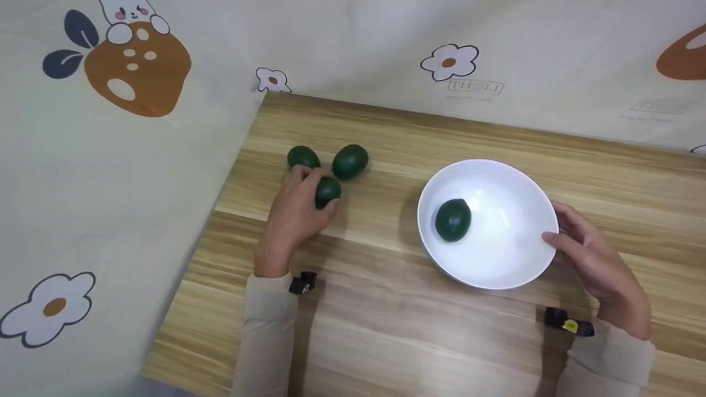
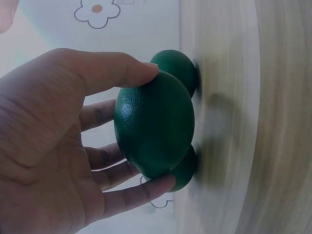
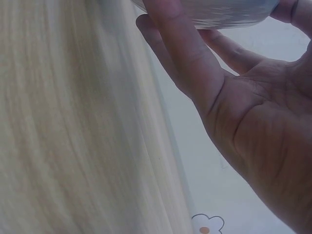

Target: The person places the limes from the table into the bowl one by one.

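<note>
At the table's left side my left hand (image 1: 300,207) grips a dark green avocado (image 2: 155,124), thumb on one side and fingers on the other. Just beyond it lie two more avocados, one (image 1: 302,157) by my fingertips and another (image 1: 351,161) to its right. My right hand (image 1: 598,259) holds the white bowl (image 1: 510,231) at its right edge, thumb over the rim and fingers against the outside. Inside the bowl, toward its left, rests one avocado (image 1: 453,220). The right wrist view catches only the bowl's underside (image 3: 229,14) above the fingers.
The wood-grain table (image 1: 375,331) ends at the left in a slanting edge. Behind and left of it hangs a pale cloth (image 1: 353,44) printed with flowers and fruit. Small black devices (image 1: 568,322) sit at both wrists.
</note>
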Demonstrator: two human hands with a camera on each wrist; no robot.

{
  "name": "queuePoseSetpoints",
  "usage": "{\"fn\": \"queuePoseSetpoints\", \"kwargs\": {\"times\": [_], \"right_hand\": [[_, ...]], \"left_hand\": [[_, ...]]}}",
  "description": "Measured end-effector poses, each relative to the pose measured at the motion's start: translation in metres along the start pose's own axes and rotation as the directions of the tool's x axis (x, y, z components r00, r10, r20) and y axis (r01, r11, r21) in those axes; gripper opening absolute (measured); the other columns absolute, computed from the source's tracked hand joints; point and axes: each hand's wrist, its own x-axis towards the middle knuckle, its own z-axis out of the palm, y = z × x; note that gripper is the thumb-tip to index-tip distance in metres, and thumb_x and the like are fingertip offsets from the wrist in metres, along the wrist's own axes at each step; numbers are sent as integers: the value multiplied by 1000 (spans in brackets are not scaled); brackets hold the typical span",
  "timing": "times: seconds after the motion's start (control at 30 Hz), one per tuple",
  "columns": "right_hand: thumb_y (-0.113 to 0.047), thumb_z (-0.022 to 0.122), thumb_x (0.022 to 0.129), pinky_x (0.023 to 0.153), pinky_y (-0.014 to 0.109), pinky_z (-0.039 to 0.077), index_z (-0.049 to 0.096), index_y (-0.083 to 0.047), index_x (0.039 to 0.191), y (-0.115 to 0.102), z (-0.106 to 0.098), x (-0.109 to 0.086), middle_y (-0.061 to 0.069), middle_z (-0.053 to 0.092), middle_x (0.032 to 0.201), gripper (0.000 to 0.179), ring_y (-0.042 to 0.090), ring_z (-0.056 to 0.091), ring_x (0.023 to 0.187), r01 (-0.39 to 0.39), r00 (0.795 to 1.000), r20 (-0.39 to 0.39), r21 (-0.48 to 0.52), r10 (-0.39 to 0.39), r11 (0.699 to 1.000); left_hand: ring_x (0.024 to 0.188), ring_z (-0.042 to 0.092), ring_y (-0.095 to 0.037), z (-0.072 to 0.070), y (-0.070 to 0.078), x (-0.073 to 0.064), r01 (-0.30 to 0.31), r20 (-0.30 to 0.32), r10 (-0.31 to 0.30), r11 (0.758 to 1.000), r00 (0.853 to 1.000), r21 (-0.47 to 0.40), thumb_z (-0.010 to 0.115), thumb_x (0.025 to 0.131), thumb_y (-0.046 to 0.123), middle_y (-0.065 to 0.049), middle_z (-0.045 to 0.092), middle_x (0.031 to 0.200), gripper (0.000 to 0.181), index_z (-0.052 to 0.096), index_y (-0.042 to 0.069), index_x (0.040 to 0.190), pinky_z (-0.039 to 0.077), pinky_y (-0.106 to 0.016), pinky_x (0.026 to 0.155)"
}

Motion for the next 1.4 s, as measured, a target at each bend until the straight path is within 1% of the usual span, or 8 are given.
{"fn": "queuePoseSetpoints", "kwargs": {"times": [0.37,0.47,0.7,0.83,1.1,1.2,1.4], "right_hand": [[3,51,106,81,29,65,51,-12,151,0,0,0,-5,65,139,47,11,74,106,-4,1000,7,4,4,1000],[3,51,106,81,29,65,51,-11,151,0,0,0,-5,65,139,47,12,74,106,-4,1000,3,7,4,1000],[3,51,106,82,26,63,53,-11,148,0,0,0,-5,67,137,45,10,73,107,-5,1000,-9,2,5,1000],[3,52,106,83,26,63,53,-12,148,0,0,0,-6,67,136,45,9,73,107,-3,1000,-14,-5,3,1000],[4,52,105,82,28,64,55,-14,147,2,3,2,-6,67,136,45,11,74,105,-18,1000,-25,-11,18,1000],[5,52,105,82,27,64,55,-16,146,2,4,3,-7,67,136,46,11,73,106,-20,999,-30,-17,19,1000],[6,51,105,83,26,63,54,-15,147,2,2,3,-6,66,137,47,12,73,107,-16,999,-31,-8,16,1000]], "left_hand": [[136,50,-36,1,5,0,-22,-12,22,1000,1000,3,77,96,25,-17,52,144,49,63,15,142,48,-54,110],[135,50,-36,2,7,0,-35,-17,35,999,999,4,77,96,25,-17,52,143,48,64,15,141,48,-54,111],[134,51,-37,3,10,-1,-87,-30,87,996,996,1,76,96,24,-18,54,142,47,65,13,140,48,-52,110],[136,51,-36,2,13,-2,-105,-41,105,994,994,1,76,97,25,-16,54,143,47,65,15,140,48,-52,111],[134,52,-34,5,18,-4,-123,-29,123,992,992,6,76,96,23,-16,54,144,46,65,15,140,49,-51,111],[134,52,-34,5,18,-4,-117,-22,117,993,993,5,76,97,24,-16,54,145,46,65,15,140,49,-50,111],[134,52,-35,6,23,0,-110,-21,110,994,994,3,77,97,26,-16,54,143,47,65,17,141,50,-51,109]]}}
